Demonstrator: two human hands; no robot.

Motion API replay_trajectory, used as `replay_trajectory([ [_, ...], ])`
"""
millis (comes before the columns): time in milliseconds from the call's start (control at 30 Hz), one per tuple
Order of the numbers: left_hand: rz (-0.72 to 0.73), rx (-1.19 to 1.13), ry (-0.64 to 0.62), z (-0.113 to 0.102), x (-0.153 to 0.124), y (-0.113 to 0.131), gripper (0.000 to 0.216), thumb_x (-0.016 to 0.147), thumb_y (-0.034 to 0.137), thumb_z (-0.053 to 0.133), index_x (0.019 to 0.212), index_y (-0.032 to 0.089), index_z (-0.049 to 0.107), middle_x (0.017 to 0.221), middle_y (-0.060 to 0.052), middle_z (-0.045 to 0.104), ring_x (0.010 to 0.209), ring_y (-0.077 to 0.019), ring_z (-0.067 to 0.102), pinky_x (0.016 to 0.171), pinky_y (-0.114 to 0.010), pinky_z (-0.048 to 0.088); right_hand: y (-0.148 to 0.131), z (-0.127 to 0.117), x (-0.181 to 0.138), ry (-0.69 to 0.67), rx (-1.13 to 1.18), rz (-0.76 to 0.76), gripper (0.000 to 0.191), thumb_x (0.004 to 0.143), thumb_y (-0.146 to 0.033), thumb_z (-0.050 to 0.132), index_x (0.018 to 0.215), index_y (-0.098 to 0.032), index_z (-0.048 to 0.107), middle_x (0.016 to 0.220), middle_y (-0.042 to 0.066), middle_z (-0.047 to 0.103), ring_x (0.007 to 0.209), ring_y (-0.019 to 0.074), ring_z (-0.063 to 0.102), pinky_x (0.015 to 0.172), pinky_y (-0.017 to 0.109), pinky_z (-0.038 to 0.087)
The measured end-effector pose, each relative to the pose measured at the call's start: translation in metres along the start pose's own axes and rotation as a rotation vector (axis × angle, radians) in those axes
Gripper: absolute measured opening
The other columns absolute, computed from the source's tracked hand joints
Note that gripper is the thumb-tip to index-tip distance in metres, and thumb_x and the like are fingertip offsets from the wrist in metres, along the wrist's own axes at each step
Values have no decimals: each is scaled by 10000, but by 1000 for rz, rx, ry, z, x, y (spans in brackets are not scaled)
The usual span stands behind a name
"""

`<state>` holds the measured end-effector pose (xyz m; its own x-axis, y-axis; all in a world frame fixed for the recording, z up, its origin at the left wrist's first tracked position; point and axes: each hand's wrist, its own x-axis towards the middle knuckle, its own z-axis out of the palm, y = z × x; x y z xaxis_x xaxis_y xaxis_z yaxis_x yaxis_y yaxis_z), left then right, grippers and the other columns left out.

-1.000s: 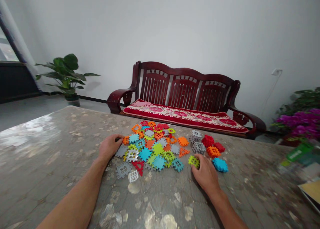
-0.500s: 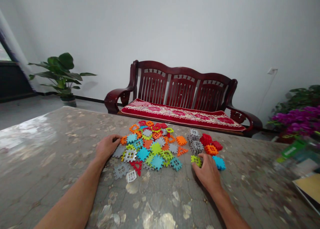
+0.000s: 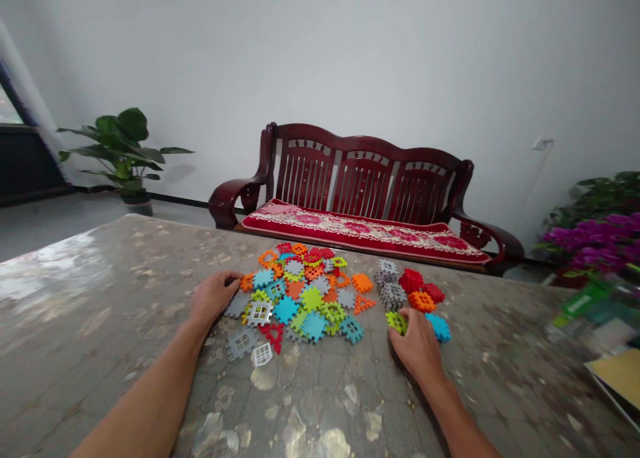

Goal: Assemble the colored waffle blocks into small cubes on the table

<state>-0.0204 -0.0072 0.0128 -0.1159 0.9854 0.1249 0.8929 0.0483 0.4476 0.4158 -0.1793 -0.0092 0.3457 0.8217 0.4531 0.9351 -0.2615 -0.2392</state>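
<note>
At the left edge of a mixed pile of plastic interlocking tiles [image 3: 313, 299], my left hand [image 3: 213, 297] rests on the table, fingers bent and thumb a little apart. Its fingertips lie beside an orange tile [image 3: 247, 283], and I see nothing held in them. My right hand [image 3: 417, 341] pinches a lime green window tile [image 3: 397, 322] just above or on the tabletop; contact below is hidden. Around that hand stand stacks of grey tiles [image 3: 393, 296], red tiles [image 3: 411, 280] and orange tiles [image 3: 423, 301]. A blue tile [image 3: 439, 327] lies just right of its fingers.
A patterned cloth covers the table [image 3: 300, 405]. Beyond its far edge is a dark wooden bench [image 3: 363, 171] with a red cushion [image 3: 350, 226]. Purple flowers [image 3: 595, 241] and a yellow-topped item [image 3: 617, 378] are at the right. A potted plant [image 3: 133, 151] stands at back left.
My right hand has shifted slightly right with the lime green tile, closer to the orange and blue tiles. My left hand has stayed at the pile's left edge.
</note>
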Motion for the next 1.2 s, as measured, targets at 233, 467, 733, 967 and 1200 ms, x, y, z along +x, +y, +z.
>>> replay_trajectory([
  [233,4,-19,3,3,1,-1,338,850,368,499,1046,274,757,1046,-48,769,919,-242,682,740,-299,479,-8,-9,-2,97,10,-53,210,810,-286,569,1003,-205,575,975,81,648,936,260,578,836,357,410],
  [467,30,-10,-5,0,-1,1,332,857,362,493,1051,295,754,1085,-28,763,962,-246,683,775,-305,477,-27,-4,-7,85,113,-235,152,843,-220,519,973,-217,598,1001,67,659,994,245,563,886,361,395],
  [733,60,-41,-5,2,-1,2,287,848,349,544,1038,309,756,1080,-3,770,969,-226,686,815,-291,481,-52,-8,-6,-47,147,-393,235,898,-178,497,1077,-240,637,1155,64,672,1081,238,559,933,373,373],
  [967,99,-42,-18,6,3,-2,300,860,344,533,1069,304,744,1106,-5,761,1000,-214,673,819,-277,471,-79,2,12,-63,153,-470,286,919,-186,502,1170,-230,632,1220,72,660,1130,229,550,984,370,359],
  [1200,106,-55,-32,6,3,-3,306,864,341,520,1073,300,740,1103,-7,757,983,-222,673,827,-295,469,-109,23,67,-116,113,-321,325,941,-203,453,1213,-231,629,1282,72,630,1177,227,534,996,356,364],
])
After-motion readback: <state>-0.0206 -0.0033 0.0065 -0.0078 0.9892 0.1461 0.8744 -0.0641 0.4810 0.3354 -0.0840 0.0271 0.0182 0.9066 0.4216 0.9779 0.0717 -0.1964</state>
